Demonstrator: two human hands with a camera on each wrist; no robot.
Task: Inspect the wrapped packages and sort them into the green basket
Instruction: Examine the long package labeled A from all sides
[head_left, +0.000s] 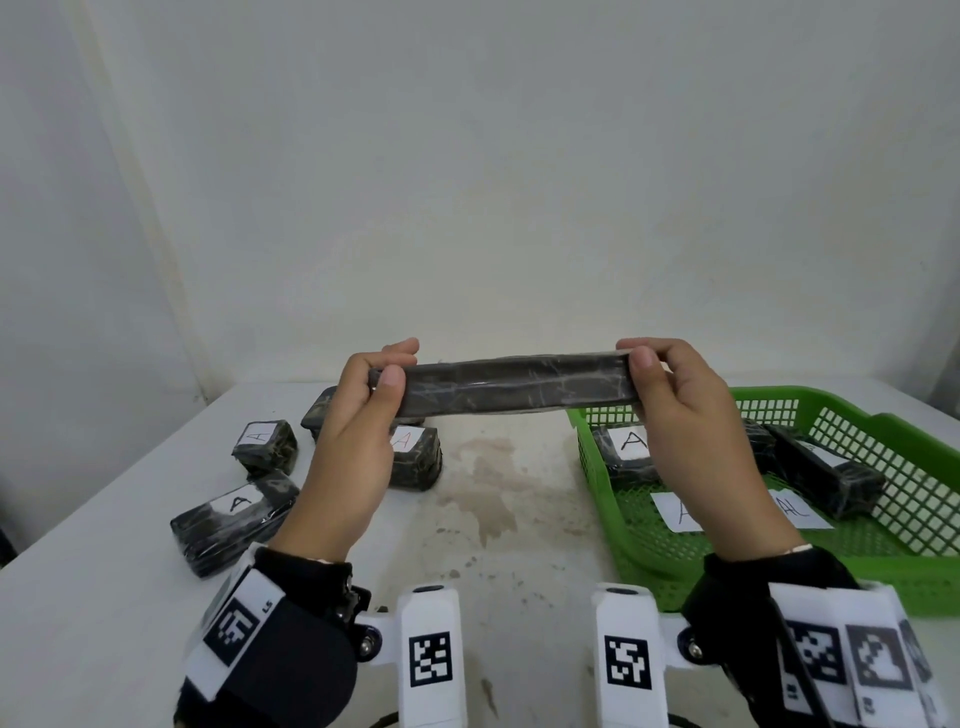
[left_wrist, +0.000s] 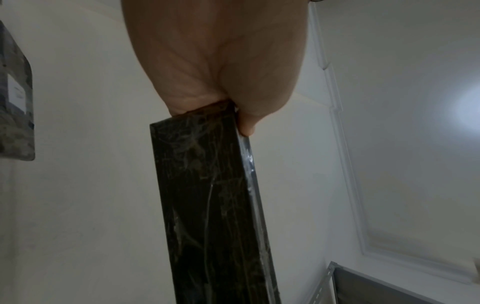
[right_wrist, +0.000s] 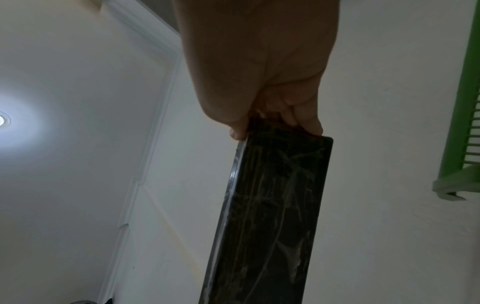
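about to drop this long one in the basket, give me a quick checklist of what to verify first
1. Left hand grips one end of the long package: ok.
2. Right hand grips the other end: ok.
3. Label letter read: cannot tell, no label shows on the faces in view.
4. Wrap intact: cannot tell; creased but no tear seen, and not every face shows.
5. Room in the green basket: ok, bare mesh at its near side.
6. Packages still on the table: not ok, four wait at the left.

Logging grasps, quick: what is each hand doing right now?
Left hand: pinching one end of the long dark plastic-wrapped package.
Right hand: pinching its other end.
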